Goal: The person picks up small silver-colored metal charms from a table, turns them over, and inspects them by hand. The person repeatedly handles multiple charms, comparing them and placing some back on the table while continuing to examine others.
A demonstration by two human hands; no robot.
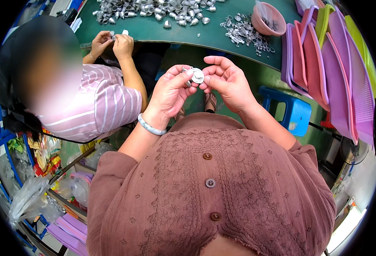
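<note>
In front of my chest, my left hand [171, 91] pinches a round silvery metal disc [198, 76] with a raised pattern between thumb and fingers. More small silvery pieces [185, 71] stick out among the same fingers; their exact shape is too small to tell. My right hand [228, 83] is closed at the other edge of the disc, thumb and fingertip against it, with the upper fingers curled above. Beyond my hands, a green table [218, 36] bears a pile of silvery cup-shaped metal parts [166, 9] and a smaller heap of flat metal pieces [245, 34].
A pink bowl [268, 19] with a plastic bag stands beside the small heap. Colourful plastic baskets [324, 64] are stacked at the right, above a blue stool [288, 109]. At my left, a co-worker in a striped shirt [98, 100] handles a small part. Plastic bags [32, 198] hang lower left.
</note>
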